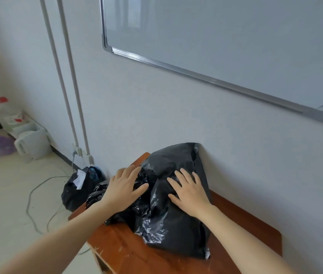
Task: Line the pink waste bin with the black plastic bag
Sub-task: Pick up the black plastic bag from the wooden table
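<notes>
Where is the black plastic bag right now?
The black plastic bag lies on the wooden table against the wall, under both hands: left hand, right hand.

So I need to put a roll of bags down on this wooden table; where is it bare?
Free: the near left strip of the wooden table, between the black plastic bag and the front edge, and the right end by the wall. Crowded: the middle and far corner, where the left hand and right hand press the bag.
</notes>
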The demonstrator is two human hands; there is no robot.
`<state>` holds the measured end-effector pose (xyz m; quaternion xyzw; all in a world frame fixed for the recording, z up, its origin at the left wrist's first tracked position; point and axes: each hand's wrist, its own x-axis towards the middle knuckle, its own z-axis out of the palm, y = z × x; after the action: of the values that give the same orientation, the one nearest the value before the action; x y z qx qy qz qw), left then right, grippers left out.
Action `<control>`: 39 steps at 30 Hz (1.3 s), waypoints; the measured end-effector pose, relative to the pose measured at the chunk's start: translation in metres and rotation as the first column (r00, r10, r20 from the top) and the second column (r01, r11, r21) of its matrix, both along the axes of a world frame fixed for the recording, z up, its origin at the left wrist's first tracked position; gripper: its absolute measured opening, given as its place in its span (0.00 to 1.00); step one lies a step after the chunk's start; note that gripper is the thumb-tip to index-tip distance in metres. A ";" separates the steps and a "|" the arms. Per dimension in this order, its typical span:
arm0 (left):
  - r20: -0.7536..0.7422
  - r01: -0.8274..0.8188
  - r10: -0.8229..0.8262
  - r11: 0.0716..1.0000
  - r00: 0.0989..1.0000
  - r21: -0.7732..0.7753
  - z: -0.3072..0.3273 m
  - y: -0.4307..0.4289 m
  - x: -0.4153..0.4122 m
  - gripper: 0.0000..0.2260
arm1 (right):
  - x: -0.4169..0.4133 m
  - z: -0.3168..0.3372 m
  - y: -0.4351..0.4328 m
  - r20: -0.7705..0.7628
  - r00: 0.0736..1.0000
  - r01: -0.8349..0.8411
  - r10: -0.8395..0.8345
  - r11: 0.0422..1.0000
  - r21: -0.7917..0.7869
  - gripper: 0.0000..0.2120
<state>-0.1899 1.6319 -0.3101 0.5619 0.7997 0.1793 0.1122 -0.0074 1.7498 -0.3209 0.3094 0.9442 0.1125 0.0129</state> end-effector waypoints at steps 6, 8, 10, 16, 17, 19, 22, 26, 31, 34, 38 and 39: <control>0.015 0.087 -0.086 0.981 0.996 -0.175 -0.024 0.054 0.009 0.57 | 0.035 -0.019 0.019 0.125 0.992 0.026 -0.029 0.999 0.025 0.25; 0.015 0.110 -0.109 0.974 0.994 -0.197 -0.032 0.066 0.012 0.59 | 0.046 -0.023 0.025 0.131 0.991 0.033 -0.036 0.999 0.022 0.24; 0.026 0.135 -0.132 0.968 0.991 -0.211 -0.039 0.076 0.015 0.53 | 0.050 -0.022 0.030 0.136 0.990 0.043 -0.047 0.999 0.029 0.18; -0.006 0.185 -0.189 0.966 0.982 -0.179 -0.057 0.089 0.028 0.59 | 0.024 0.003 0.044 -0.128 0.990 0.071 -0.065 0.997 0.040 0.13; -0.018 0.185 -0.190 0.968 0.982 -0.168 -0.057 0.090 0.030 0.59 | 0.016 0.009 0.048 -0.164 0.984 0.074 -0.067 0.997 0.037 0.12; -0.038 0.205 -0.213 0.966 0.976 -0.155 -0.058 0.091 0.032 0.56 | 0.000 0.015 0.058 -0.152 0.986 0.063 -0.067 0.998 -0.027 0.13; -0.029 0.227 -0.232 0.967 0.972 -0.114 -0.059 0.093 0.028 0.56 | -0.016 0.020 0.075 0.017 0.998 0.056 -0.053 0.982 -0.180 0.27; 0.156 0.135 -0.124 0.989 0.980 -0.066 -0.058 0.101 0.018 0.40 | -0.029 0.019 0.095 0.172 0.983 0.101 -0.063 0.970 -0.219 0.37; 0.471 0.147 -0.023 0.962 0.882 -0.229 -0.070 0.117 0.008 0.51 | -0.020 0.010 0.101 0.230 0.958 0.237 -0.170 0.921 -0.308 0.40; 0.531 0.148 0.013 0.955 0.847 -0.259 -0.077 0.116 0.007 0.48 | -0.008 0.008 0.097 0.194 0.961 0.255 -0.196 0.900 -0.355 0.40; 0.508 0.159 -0.038 0.967 0.860 -0.197 -0.069 0.106 0.013 0.25 | 0.009 0.008 0.080 0.208 0.969 0.200 -0.130 0.910 -0.363 0.44; 0.506 0.148 -0.045 0.975 0.861 -0.165 -0.064 0.103 0.014 0.20 | 0.011 0.008 0.075 0.202 0.972 0.189 -0.120 0.911 -0.366 0.43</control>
<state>-0.1759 1.7348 -0.3738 0.5218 0.7280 0.2322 0.3793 0.0034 1.8247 -0.3125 0.3636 0.9156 -0.0483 0.1650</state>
